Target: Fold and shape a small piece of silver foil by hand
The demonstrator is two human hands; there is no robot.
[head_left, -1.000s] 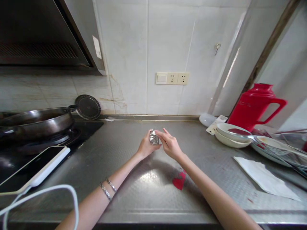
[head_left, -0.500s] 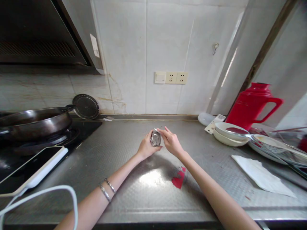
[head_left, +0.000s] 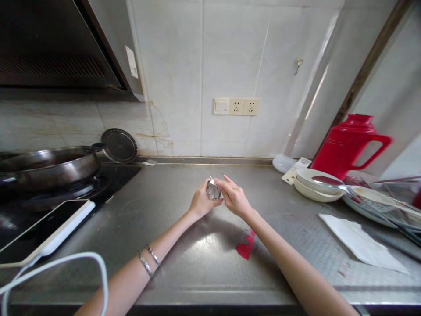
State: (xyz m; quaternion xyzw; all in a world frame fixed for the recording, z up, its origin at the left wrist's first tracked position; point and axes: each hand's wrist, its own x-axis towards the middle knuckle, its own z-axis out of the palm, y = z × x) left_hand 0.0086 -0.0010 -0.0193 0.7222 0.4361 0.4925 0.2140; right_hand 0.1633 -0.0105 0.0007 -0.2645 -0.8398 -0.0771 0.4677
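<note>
With the small shiny object as the clock's centre and the wall at 12, the left hand curls around its 9 o'clock side, partly closed with the thumb along the near edge, and has hold of it. The right hand meets it from 3, fingers nearly straight and tips against its upper right edge; whether they pinch anything is hidden. The likeliest trouble is a slip: the surface looks smooth, and a push from the right fingertips could twist it out of that one-sided hold, dropping it onto the hard metal counter. Too firm a squeeze might also dent or crack it, if its wall is thin, which I cannot tell. At 8, the white cable loops across the left forearm in view; were the arm to snag it, the phone might be dragged. A wide right-arm swing towards 3 could knock the stacked bowls.
</note>
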